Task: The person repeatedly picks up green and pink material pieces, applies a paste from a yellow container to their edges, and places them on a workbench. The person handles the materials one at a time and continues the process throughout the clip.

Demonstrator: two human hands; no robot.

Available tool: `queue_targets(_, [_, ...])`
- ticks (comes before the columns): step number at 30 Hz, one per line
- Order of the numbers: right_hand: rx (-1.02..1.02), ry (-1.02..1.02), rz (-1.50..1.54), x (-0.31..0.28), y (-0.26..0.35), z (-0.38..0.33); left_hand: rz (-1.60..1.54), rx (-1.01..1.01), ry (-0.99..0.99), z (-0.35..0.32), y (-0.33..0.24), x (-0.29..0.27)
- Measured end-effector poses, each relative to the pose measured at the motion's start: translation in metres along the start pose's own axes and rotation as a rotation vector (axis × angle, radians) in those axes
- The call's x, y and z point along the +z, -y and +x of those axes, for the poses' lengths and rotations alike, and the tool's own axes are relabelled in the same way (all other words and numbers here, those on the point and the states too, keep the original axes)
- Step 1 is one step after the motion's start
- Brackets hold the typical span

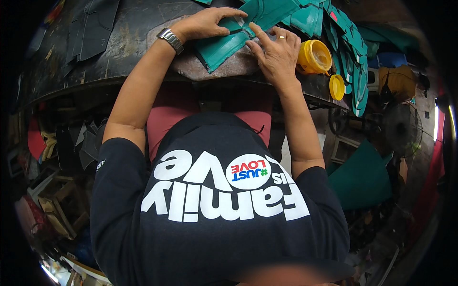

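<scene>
A green leather-like piece (218,50) with seams and folded edges lies on a worn brown slab (193,68) at the table's near edge. My left hand (204,24) rests over its far left part, fingers stretched out and thumb apart. Against the piece's middle seam, my right hand (279,55) presses its index fingertip. Its other fingers are spread, with the thumb beside the piece's right edge. A small pale patch shows at the seam between the hands. Just right of my right hand, an uncapped yellow tub (315,56) with whitish residue leans tilted.
Overlapping green pieces (347,43) hang over the table's right edge. A yellow lid (337,87) sits by the tub. Black sheet pieces (93,31) lie on the dark table (136,35) at left. A fan (401,127) and a green sheet (363,178) are at lower right.
</scene>
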State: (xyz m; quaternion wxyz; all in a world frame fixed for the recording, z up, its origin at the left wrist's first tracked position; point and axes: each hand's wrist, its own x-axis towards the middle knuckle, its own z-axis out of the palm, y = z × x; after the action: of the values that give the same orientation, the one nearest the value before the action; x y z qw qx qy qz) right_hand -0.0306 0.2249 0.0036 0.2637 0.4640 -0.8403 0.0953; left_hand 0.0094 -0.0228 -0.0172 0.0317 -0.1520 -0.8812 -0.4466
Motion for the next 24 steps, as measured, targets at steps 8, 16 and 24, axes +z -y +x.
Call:
queue_targets(8, [-0.037,0.057,-0.173,0.010,0.002,0.006,0.024,0.062,-0.058,-0.001,0.000,0.002])
queue_targets(16, [0.129,-0.039,0.429,0.012,-0.001,-0.006,0.055,0.012,-0.052,-0.002,0.000,0.004])
queue_targets(24, [0.056,0.132,0.035,0.013,0.045,-0.031,-0.115,0.093,-0.011,-0.004,-0.002,-0.001])
